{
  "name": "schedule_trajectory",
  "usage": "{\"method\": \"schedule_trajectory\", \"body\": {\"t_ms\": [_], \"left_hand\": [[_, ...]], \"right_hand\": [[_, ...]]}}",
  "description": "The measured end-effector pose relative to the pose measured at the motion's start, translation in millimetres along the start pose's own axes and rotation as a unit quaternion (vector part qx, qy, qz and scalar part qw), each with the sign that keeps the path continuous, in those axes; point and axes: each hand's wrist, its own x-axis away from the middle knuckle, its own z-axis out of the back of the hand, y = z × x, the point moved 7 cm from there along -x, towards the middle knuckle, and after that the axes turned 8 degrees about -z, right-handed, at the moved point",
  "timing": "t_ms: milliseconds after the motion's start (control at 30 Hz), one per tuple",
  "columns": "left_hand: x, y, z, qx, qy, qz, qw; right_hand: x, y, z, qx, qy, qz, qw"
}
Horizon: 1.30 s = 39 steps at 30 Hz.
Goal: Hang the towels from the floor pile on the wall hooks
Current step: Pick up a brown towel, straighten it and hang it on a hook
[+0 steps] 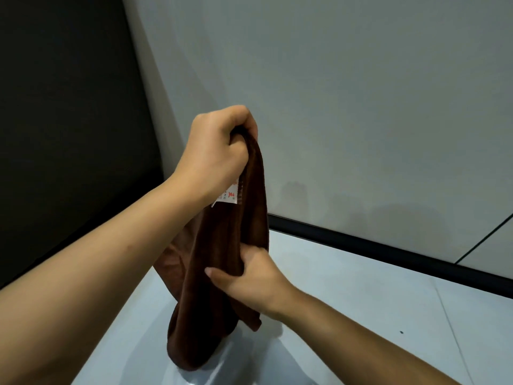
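We see one brown towel (222, 273) held up in front of a pale grey wall (347, 93), gathered lengthwise into a hanging bunch. The left hand (216, 151) is uppermost, fingers curled into a fist round the towel's top end, knuckles toward the wall. The right hand (249, 282) sits lower, fingers wrapped round the middle of the bunch, thumb (219, 275) laid across the near face of the cloth. Both hands grip the towel; neither is free. A white label (227, 197) with small red print shows just under the left wrist, sewn at the towel's edge. Below the right hand the cloth falls in loose folds, and a short corner juts out beside the right wrist. The lowest fold hangs over the light floor (374, 315); we cannot tell whether it touches the floor or clears it. A shadow lies on the floor beside the low end. A black skirting strip (388, 252) runs along the foot of the wall. To the left stands a dark panel (61, 120), meeting the grey wall at a slanting edge. A thin dark seam (485, 240) cuts the wall at far right. Both forearms are bare.
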Motion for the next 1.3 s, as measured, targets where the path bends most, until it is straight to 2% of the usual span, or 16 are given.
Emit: {"method": "schedule_trajectory", "body": {"t_ms": [133,267,333,400,467,533,600,667,800,1000,1100,1167,1300], "left_hand": [[-4,-3,15,0.008,0.048,0.005,0.999],[-5,-18,33,0.004,0.096,0.045,0.994],[-3,-24,39,0.001,0.105,0.068,0.992],[-1,-29,42,-0.007,0.101,0.078,0.992],[3,-35,44,-0.013,0.097,0.091,0.991],[7,-41,44,-0.014,0.097,0.102,0.99],[10,-45,44,-0.016,0.09,0.109,0.99],[12,-48,44,-0.014,0.08,0.115,0.99],[14,-54,43,-0.02,0.077,0.125,0.989],[22,-73,51,-0.037,0.076,0.169,0.982],[29,-86,58,-0.056,0.07,0.2,0.976],[34,-94,62,-0.066,0.067,0.216,0.972],[44,-110,73,-0.095,0.073,0.25,0.961]], "right_hand": [[4,20,-8,0.114,-0.034,-0.003,0.993],[13,42,3,0.221,-0.038,0.012,0.975],[17,54,10,0.265,-0.045,0.004,0.963],[22,54,20,0.322,-0.041,0.033,0.945],[31,44,23,0.413,-0.02,0.147,0.899],[42,42,16,0.49,-0.004,0.283,0.824],[54,47,2,0.504,-0.019,0.366,0.782],[62,53,-15,0.506,-0.068,0.406,0.758],[69,59,-37,0.584,-0.133,0.425,0.679],[66,53,-21,0.647,-0.075,0.398,0.646],[57,58,-6,0.669,-0.053,0.363,0.646],[47,57,12,0.679,-0.021,0.331,0.655],[34,38,59,0.63,0.078,0.31,0.708]]}}
